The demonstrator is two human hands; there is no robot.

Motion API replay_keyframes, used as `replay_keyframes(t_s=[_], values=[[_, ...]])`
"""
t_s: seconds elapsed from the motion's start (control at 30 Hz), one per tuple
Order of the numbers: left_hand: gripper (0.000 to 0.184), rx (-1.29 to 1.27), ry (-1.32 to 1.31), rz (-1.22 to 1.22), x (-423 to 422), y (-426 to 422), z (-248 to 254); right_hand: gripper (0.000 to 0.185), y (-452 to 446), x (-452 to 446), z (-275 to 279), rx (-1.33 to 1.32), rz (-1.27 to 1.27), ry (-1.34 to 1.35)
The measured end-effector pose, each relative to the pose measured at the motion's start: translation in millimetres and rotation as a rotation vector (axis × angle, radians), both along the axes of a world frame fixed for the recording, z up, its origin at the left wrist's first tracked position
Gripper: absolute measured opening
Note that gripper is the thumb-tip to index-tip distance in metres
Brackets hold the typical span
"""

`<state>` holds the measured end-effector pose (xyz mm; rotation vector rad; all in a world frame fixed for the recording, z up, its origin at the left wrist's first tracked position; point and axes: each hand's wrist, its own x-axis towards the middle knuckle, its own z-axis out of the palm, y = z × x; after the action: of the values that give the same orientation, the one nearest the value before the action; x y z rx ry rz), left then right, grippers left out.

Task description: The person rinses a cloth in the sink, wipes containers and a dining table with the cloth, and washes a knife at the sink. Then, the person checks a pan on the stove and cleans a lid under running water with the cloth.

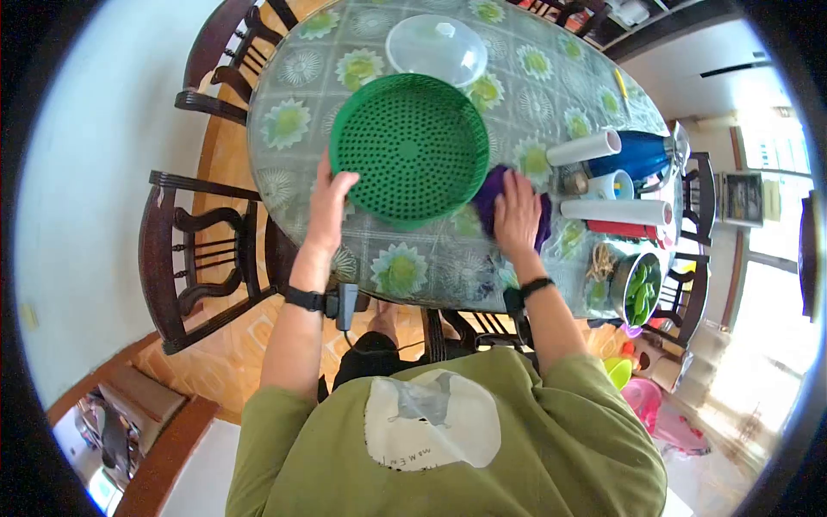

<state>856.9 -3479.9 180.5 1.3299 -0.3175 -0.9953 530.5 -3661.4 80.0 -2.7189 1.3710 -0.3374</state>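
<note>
A round green plastic basket (409,148) full of small holes is at the middle of the oval table. My left hand (327,202) grips its left rim, the thumb over the edge and the fingers outside, partly hidden. To the right of the basket, my right hand (517,215) presses on a bunched purple cloth (489,200), its fingers curved over the fabric. The cloth lies against the tabletop, close to the basket's lower right side. Behind the basket sits a clear domed plastic lid (437,50).
A patterned cover (297,159) spans the table. White rolls (616,212), a blue item (633,153), a white cup (612,185) and a metal bowl of green leaves (637,289) crowd its right side. A yellow pen-like object (621,84) lies farther back. Wooden chairs (202,250) surround the table.
</note>
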Motion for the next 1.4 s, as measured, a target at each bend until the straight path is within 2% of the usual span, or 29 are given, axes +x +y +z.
replay_keyframes(t_s=[0.07, 0.1, 0.17, 0.2, 0.23, 0.27, 0.33, 0.43, 0.5, 0.53, 0.6, 0.67, 0.73, 0.77, 0.83, 0.87, 0.93, 1.07, 1.1, 1.13, 1.27, 1.33, 1.4], values=[[0.06, 0.022, -0.01, 0.034, 12, 16, -17, 0.063, -21, 29, -21, -0.134, -0.262, 0.004], [0.06, 0.02, -0.016, 0.023, 15, 22, -21, 0.066, -14, 46, -22, -0.105, -0.201, -0.081], [0.049, 0.012, -0.028, 0.12, 19, 40, -27, 0.067, 23, 77, -2, 0.058, 0.029, -0.124], [0.049, 0.009, -0.031, 0.113, 22, 52, -33, 0.068, 46, 81, -8, -0.069, 0.163, -0.007], [0.045, 0.018, 0.067, 0.204, 28, 64, -39, 0.068, 55, 79, 1, -0.012, 0.217, -0.024], [0.041, 0.029, 0.166, 0.293, 36, 76, -41, 0.068, 59, 80, 8, 0.047, 0.273, -0.042], [0.041, 0.047, 0.168, 0.259, 48, 95, -40, 0.065, 21, 67, 5, 0.028, 0.364, -0.041], [0.039, 0.035, 0.091, 0.249, 47, 97, -38, 0.052, -54, 72, -7, -0.088, 0.031, -0.076], [0.039, 0.017, 0.052, 0.263, 45, 97, -40, 0.037, -98, 82, -17, -0.063, -0.009, -0.111], [0.039, 0.007, 0.046, 0.274, 44, 97, -40, 0.037, -123, 98, -18, -0.071, 0.003, -0.119], [0.049, 0.05, 0.088, 0.253, 44, 97, -39, 0.033, -162, 135, -18, 0.067, -0.31, -0.345], [0.052, 0.023, 0.098, 0.257, 41, 93, -28, 0.039, -187, 177, 24, -0.021, -0.225, -0.552], [0.053, 0.033, 0.07, 0.223, 38, 91, -20, 0.049, -197, 226, 66, 0.037, -0.148, -0.534], [0.056, 0.032, 0.123, 0.199, 40, 92, -21, 0.053, -202, 248, 78, 0.047, -0.111, -0.42], [0.057, 0.031, 0.093, 0.207, 40, 90, -21, 0.059, -214, 284, 77, 0.029, 0.011, -0.217], [0.057, 0.028, 0.07, 0.197, 40, 91, -21, 0.059, -220, 297, 73, 0.034, 0.026, -0.222], [0.059, 0.035, 0.058, 0.183, 41, 92, -21, 0.059, -225, 312, 71, 0.163, -0.035, -0.025], [0.062, 0.01, 0.094, 0.148, 42, 87, -25, 0.049, -229, 287, 68, 0.051, 0.007, -0.062], [0.064, 0.011, 0.093, 0.149, 42, 85, -24, 0.046, -229, 274, 72, -0.033, 0.025, -0.177], [0.064, 0.01, 0.101, 0.16, 39, 81, -18, 0.046, -223, 260, 82, -0.033, 0.037, -0.17], [0.07, 0.099, -0.022, 0.126, 21, 64, 9, 0.046, -199, 201, 146, -0.178, 0.12, -0.322], [0.071, -0.043, -0.003, 0.096, 14, 51, 6, 0.046, -177, 177, 189, -0.279, 0.134, -0.374], [0.07, -0.017, -0.01, 0.1, 9, 39, -3, 0.044, -153, 154, 239, -0.363, 0.229, -0.427]])
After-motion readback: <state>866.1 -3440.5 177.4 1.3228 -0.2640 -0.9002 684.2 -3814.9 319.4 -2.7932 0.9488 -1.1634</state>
